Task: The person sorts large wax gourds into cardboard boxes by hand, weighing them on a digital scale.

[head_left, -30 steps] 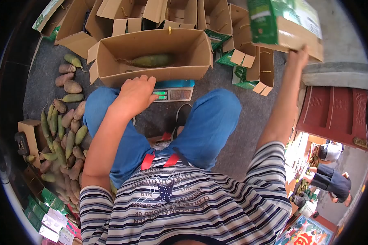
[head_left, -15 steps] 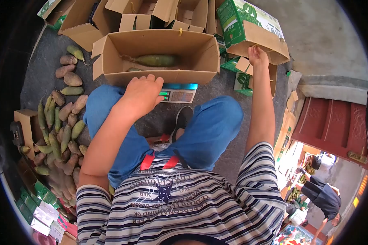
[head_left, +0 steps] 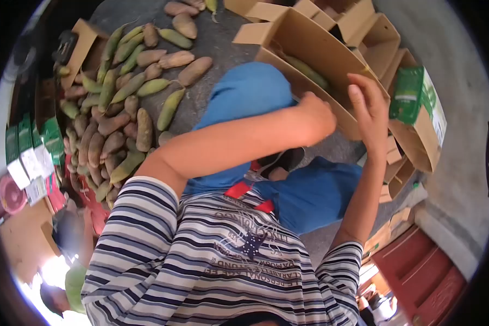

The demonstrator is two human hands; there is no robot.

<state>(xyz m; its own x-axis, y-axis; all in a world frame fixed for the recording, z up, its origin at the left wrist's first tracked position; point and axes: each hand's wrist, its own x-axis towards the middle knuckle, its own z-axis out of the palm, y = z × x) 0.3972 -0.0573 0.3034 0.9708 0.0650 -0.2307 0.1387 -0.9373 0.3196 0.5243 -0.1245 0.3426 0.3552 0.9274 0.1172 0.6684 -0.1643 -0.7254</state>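
An open cardboard box [head_left: 339, 49] stands tilted in view ahead of my knees. Inside it lies a long green fruit [head_left: 308, 72], like a thick cucumber. My left hand [head_left: 314, 118] is at the box's near wall, its fingers curled and partly hidden; whether it grips anything does not show. Over the box's right end, my right hand [head_left: 370, 111] is raised with fingers apart and nothing in it. Just right of that hand is a green-and-white carton [head_left: 410, 95] with brown flaps.
Many long green and brownish fruits [head_left: 114, 125] lie heaped on the dark floor to my left. More open boxes [head_left: 383, 46] stand behind the near box. Stacked green-and-white packs [head_left: 30, 149] are at far left, and a red door [head_left: 418, 271] at lower right.
The view has turned left, bringing more of the fruit heap into sight. My right hand has left the green-and-white carton and come over to the near box. My left hand's fingers have curled.
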